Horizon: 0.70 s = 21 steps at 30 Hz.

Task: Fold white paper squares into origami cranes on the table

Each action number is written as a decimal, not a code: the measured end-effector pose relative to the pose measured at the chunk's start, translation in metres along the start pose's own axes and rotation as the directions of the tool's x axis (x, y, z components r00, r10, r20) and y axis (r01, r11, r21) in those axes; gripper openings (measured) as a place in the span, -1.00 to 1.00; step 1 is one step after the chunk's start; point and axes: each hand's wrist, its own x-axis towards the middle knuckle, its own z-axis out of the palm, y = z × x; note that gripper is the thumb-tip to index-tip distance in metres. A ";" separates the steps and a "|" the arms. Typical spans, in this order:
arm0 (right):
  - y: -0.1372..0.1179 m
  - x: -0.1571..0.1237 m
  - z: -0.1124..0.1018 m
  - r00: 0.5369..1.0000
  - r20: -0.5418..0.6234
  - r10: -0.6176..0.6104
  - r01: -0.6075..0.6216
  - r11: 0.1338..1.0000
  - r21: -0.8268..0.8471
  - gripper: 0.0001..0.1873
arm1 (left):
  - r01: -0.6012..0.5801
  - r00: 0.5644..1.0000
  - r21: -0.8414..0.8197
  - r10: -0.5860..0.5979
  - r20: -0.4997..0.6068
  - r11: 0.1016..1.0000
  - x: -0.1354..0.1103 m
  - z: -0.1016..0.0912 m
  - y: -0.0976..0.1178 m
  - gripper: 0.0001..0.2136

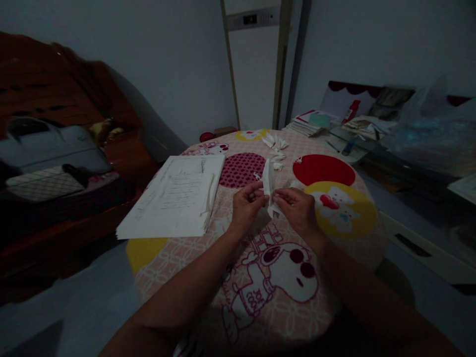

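Note:
Between my two hands, above the middle of the table, is a narrow folded strip of white paper (268, 178), held upright with its lower end flaring out. My left hand (248, 202) pinches it from the left side with thumb and fingers. From the right, my right hand (297, 206) grips its lower part the same way. Just beyond lie several crumpled or folded white paper pieces (275, 142). To the left of my hands rests a stack of white sheets (171, 198) with print and handwriting, a thin paper strip (210, 191) lying along its right side.
A patterned cloth (267, 312) covers the round table. At left stands a wooden bench (122, 148) with a grey handbag (70, 146). On the right, a glass-topped stand holds papers (305, 124), a red bottle (351, 111) and a clear plastic bag (427, 134). A tall white appliance (255, 74) is behind.

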 end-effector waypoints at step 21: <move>-0.008 0.001 -0.005 0.968 0.138 -0.211 0.234 0.955 -0.181 -0.79 | 0.018 0.996 -0.079 -0.011 0.085 0.997 0.001 0.001 0.002 -0.75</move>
